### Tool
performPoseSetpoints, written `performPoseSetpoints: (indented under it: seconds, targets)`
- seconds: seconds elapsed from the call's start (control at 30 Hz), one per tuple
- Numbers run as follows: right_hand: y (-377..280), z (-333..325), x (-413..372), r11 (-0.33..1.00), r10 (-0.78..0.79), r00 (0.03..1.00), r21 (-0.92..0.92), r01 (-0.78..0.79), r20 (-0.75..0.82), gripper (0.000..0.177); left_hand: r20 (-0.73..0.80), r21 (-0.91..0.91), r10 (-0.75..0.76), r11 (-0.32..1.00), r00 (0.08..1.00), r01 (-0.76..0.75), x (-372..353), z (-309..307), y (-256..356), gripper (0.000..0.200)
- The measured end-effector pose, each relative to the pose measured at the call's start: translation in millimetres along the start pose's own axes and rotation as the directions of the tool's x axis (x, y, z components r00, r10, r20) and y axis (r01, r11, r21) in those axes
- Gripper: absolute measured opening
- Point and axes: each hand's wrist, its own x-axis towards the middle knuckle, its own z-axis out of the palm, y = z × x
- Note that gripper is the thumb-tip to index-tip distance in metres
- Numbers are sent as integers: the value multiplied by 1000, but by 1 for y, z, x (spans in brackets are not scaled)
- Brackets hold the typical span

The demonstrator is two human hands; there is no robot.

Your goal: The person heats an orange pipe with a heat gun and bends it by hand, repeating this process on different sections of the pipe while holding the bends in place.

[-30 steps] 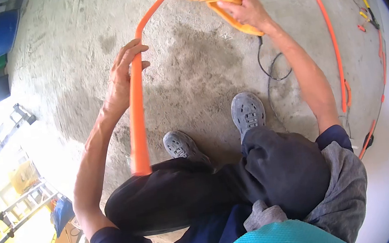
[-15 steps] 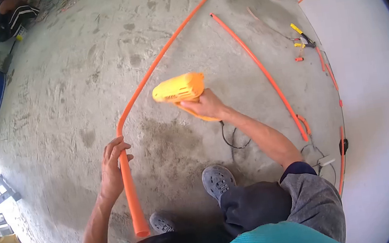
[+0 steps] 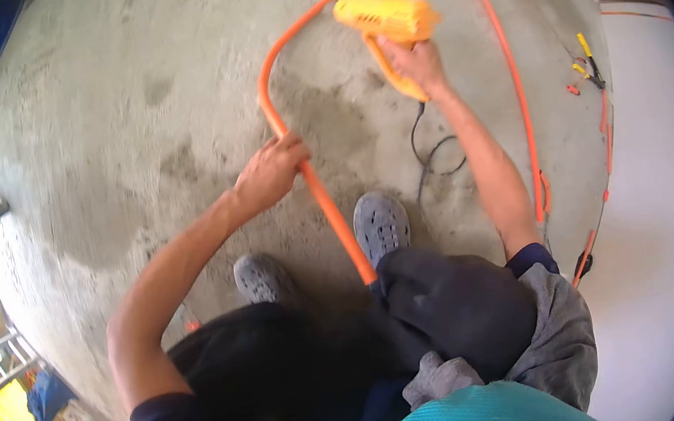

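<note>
With left hand (image 3: 268,173) fingers clamped on the orange conduit (image 3: 334,219), its bend is now sharper (right hand (image 3: 418,63) fingers grip heat gun (image 3: 388,16), 1 o'clock).

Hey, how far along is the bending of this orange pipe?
Done: the orange pipe already curves sharply above the left hand. In hand: the left hand grips it below that curve, and the right hand holds the yellow power tool beside the curve. Remaining, it seems: a second orange pipe lies straight on the floor, untouched.
</note>
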Motion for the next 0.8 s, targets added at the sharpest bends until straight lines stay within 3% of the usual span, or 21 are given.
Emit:
performPoseSetpoints:
  seconds: [0.13, 0.2, 0.27, 0.4, 0.47, 0.5, 0.57, 0.6, 0.63, 0.67, 0.73, 0.8]
  targets:
    - [-2, -9, 10, 998, 44, 996, -48, -48, -71, 27, -94, -170, -50, 985, 994, 33, 12, 37, -4, 24]
    - [-9, -10, 9, 998, 53, 999, -31, -53, -2, 27, -164, -201, -41, 980, 986, 7, 13, 51, 0, 24]
    - [-13, -5, 6, 999, 44, 997, -17, -43, 59, 28, -160, -363, -230, 918, 960, 160, 17, 57, 8, 20]
    - [-13, 12, -7, 996, -59, 988, -53, 67, 142, 27, -109, -449, -408, 834, 907, 321, 25, 68, 20, 28]
    - [-18, 19, -18, 996, -61, 981, -46, 71, 182, 26, -433, -440, -486, 849, 759, 293, 25, 86, 28, 46]
    - [-24, 23, -26, 998, -55, 978, -28, 62, 202, 26, -434, -441, -489, 848, 756, 296, 30, 97, 29, 46]
    - [-21, 27, -36, 997, -73, 969, -21, 80, 235, 22, -698, -374, -537, 837, 473, 398, 38, 116, 28, 58]
    - [-24, 29, -41, 997, -72, 969, -20, 79, 235, 22, -698, -374, -537, 837, 473, 399, 37, 116, 27, 58]
    - [-27, 33, -48, 994, -108, 960, 15, 108, 259, 22, -452, -685, -740, 646, 498, 338, 35, 116, 26, 55]
    - [-29, 35, -53, 990, -142, 949, 50, 133, 282, 22, -146, -894, -830, 344, 539, 287, 32, 116, 23, 53]
    - [-28, 33, -56, 991, -133, 931, 55, 121, 341, 25, -162, -898, -838, 344, 521, 274, 28, 139, -4, 49]
    - [-31, 34, -55, 977, -211, 926, 28, 213, 312, 26, -180, -903, -849, 343, 496, 260, 18, 139, -14, 46]
